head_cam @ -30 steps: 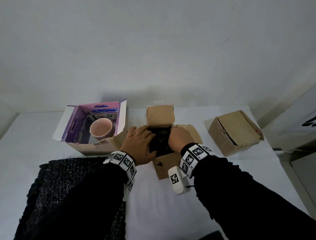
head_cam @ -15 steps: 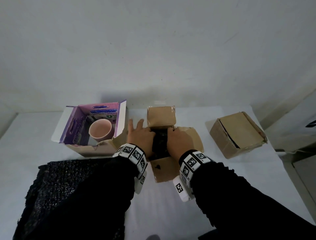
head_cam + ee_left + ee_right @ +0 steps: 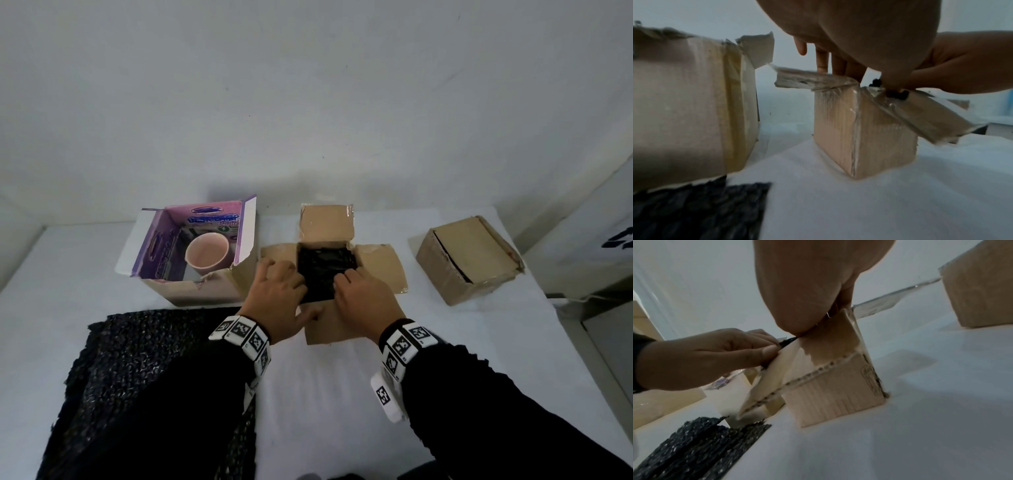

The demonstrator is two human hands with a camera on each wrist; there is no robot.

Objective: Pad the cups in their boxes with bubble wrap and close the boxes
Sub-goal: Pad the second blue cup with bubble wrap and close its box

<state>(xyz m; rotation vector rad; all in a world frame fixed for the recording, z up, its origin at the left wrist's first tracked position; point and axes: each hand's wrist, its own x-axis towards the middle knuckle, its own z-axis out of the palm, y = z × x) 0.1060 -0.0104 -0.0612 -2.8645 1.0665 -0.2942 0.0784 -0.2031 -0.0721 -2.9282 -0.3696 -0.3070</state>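
While upright, box (image 3: 378, 267) mouth skyward; right hand (image 3: 368, 301) grip tight on bubble wrap (image 3: 322, 262); left hand (image 3: 277, 301) slack

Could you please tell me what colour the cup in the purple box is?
The cup is pale pink, clearest in the head view.

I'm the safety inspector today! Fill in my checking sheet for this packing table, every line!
Surface: white table.
Job's things: middle box open, black wrap stuffed inside; purple box open, pink cup inside, no wrap seen round it; right box shut; spare wrap sheet near left.
Clutter: nothing seen.
Grips: left hand on middle box's left rim, thumb on near flap; right hand fingertips in the wrap; pinching or pressing unclear.
Cables: thin white cord, likely, past table's right edge.
Surroundings: white wall; pale unit at right.
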